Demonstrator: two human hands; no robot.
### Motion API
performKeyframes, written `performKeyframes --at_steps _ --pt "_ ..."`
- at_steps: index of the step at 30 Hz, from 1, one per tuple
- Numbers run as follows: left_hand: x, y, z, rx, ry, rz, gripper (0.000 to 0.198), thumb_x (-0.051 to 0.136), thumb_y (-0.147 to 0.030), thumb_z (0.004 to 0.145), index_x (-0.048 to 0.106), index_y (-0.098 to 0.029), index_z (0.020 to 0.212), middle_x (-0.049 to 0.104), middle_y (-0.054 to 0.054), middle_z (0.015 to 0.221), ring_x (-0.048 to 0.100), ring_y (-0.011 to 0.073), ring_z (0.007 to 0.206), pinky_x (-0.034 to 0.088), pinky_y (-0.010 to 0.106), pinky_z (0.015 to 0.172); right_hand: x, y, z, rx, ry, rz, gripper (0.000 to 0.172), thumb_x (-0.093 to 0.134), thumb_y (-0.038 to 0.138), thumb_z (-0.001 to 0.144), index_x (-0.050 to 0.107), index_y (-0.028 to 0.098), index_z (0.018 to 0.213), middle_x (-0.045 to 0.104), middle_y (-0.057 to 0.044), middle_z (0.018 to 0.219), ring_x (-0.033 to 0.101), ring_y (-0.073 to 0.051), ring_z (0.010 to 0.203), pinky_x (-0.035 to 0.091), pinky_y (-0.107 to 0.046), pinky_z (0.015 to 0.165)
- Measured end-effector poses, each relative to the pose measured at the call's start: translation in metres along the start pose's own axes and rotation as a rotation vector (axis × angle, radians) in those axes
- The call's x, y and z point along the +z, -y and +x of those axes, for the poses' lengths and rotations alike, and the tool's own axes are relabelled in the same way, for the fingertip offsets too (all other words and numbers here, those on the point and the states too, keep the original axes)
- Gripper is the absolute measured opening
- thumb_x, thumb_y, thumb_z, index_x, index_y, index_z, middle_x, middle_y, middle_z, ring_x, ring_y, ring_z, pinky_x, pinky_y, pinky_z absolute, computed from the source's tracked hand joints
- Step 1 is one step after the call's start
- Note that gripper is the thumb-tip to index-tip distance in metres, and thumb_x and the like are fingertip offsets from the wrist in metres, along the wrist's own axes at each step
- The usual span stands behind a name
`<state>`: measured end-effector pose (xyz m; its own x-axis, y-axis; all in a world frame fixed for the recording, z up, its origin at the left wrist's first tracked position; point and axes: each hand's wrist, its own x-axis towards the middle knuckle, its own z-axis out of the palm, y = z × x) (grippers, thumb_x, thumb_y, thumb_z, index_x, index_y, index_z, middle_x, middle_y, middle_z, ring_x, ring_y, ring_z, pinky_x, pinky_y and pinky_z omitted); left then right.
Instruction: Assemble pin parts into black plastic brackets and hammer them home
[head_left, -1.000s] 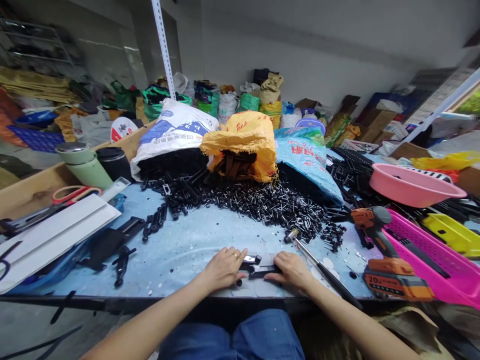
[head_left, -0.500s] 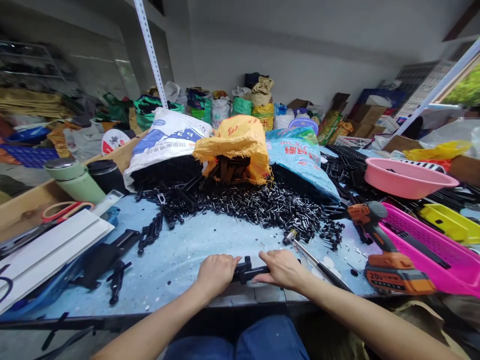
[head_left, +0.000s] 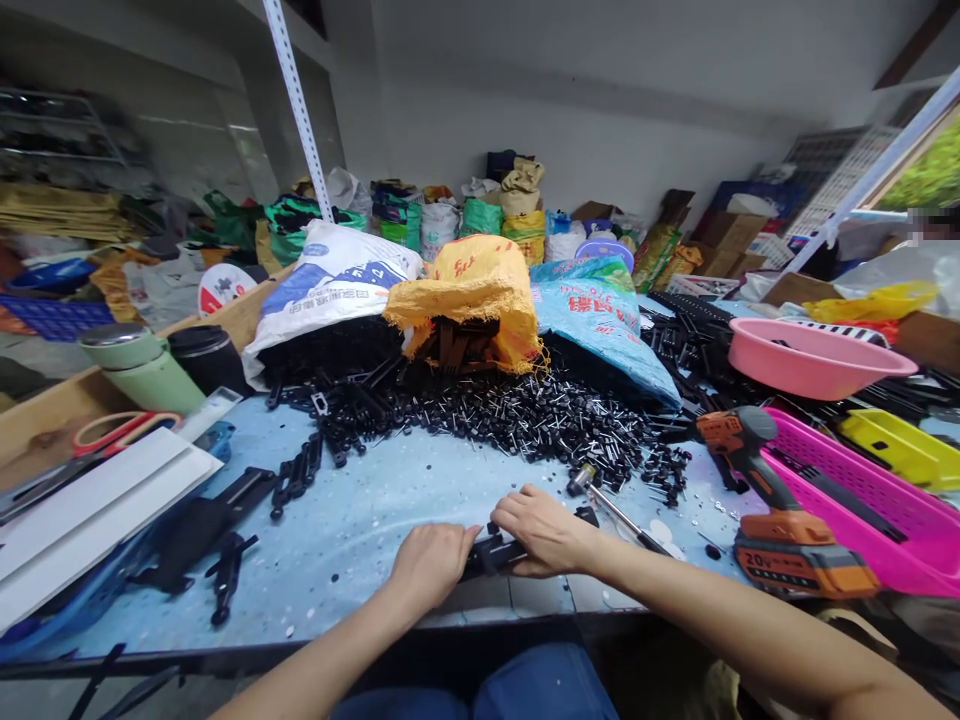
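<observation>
A black plastic part lies near the front edge of the pale blue table, held between both hands. My left hand is closed on its left end. My right hand is closed over its right end, fingers curled round it. Most of the part is hidden under the fingers. Just right of my right hand lies a hammer with a metal head and dark handle. Behind the hands spreads a heap of small black parts.
An orange cordless drill lies at the right beside a magenta basket and a pink basin. Woven sacks stand behind the heap. A green flask, scissors and white boards sit at the left.
Both hands lifted off the flat table and closed round the black part. My right hand shifted left over it, and the view tilted slightly.
</observation>
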<state>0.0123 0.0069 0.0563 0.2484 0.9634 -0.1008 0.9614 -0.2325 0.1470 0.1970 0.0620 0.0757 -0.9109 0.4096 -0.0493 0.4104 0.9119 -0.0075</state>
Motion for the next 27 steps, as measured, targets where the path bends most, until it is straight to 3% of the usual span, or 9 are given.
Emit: performKeyframes --at_steps 4,9,12,16,20,24,27 --pt "-0.011 0.002 0.001 -0.052 0.000 0.014 0.058 0.017 -0.038 0.095 0.069 -0.014 0.083 0.071 0.013 0.082 0.067 0.0264 0.077 0.047 0.034 0.067 0.000 0.002 0.004 0.058 -0.045 -0.006 0.037 0.053 0.044 0.080 0.050 0.014 0.102 0.057 -0.009 0.097 0.049 -0.022 0.085 0.033 -0.034 0.073" --pt "-0.012 0.002 0.001 -0.009 0.035 0.000 0.058 0.017 -0.037 0.095 0.069 -0.016 0.081 0.071 0.012 0.083 0.067 0.0256 0.079 0.047 0.034 0.069 -0.005 0.000 0.007 -0.095 -0.007 -0.016 0.033 0.056 0.043 0.077 0.052 0.014 0.094 0.057 -0.008 0.092 0.049 -0.020 0.081 0.033 -0.032 0.076" --pt "-0.009 0.002 0.002 -0.030 0.018 -0.018 0.057 0.018 -0.038 0.095 0.068 -0.017 0.080 0.071 0.011 0.084 0.067 0.0258 0.079 0.046 0.034 0.068 -0.008 -0.004 0.007 -0.114 -0.024 -0.024 0.034 0.055 0.043 0.078 0.052 0.014 0.094 0.058 -0.008 0.091 0.050 -0.020 0.080 0.033 -0.032 0.076" --pt "-0.010 0.008 0.003 -0.059 -0.043 -0.017 0.052 0.020 -0.037 0.096 0.066 -0.018 0.081 0.071 0.008 0.082 0.066 0.0223 0.079 0.046 0.031 0.068 -0.010 -0.012 -0.004 -0.012 -0.056 -0.025 0.048 0.048 0.060 0.081 0.055 0.014 0.093 0.060 -0.008 0.087 0.053 -0.020 0.077 0.034 -0.030 0.069" --pt "-0.017 0.019 -0.006 0.164 -0.080 0.003 0.058 0.013 -0.039 0.095 0.063 -0.018 0.075 0.068 0.007 0.072 0.063 0.0194 0.068 0.044 0.029 0.062 -0.013 -0.019 -0.030 0.107 0.001 -0.024 0.067 0.024 0.074 0.080 0.057 0.016 0.070 0.058 -0.007 0.064 0.050 -0.017 0.055 0.030 -0.029 0.054" --pt "-0.014 0.018 -0.033 0.488 -0.193 -0.148 0.070 0.000 -0.049 0.091 0.058 -0.020 0.064 0.060 0.006 0.055 0.055 0.0170 0.051 0.039 0.030 0.050 -0.026 -0.002 -0.055 -0.084 -0.149 0.121 0.076 -0.004 0.069 0.082 0.050 0.020 0.060 0.053 -0.006 0.055 0.045 -0.016 0.049 0.028 -0.030 0.050" --pt "0.006 0.007 -0.061 0.677 -0.290 -0.386 0.080 -0.013 -0.051 0.086 0.059 -0.023 0.067 0.056 0.005 0.050 0.051 0.0155 0.047 0.040 0.031 0.051 -0.022 0.030 -0.058 -0.247 -0.257 0.373 0.072 -0.014 0.065 0.081 0.037 0.023 0.053 0.042 -0.002 0.047 0.041 -0.016 0.047 0.030 -0.031 0.049"
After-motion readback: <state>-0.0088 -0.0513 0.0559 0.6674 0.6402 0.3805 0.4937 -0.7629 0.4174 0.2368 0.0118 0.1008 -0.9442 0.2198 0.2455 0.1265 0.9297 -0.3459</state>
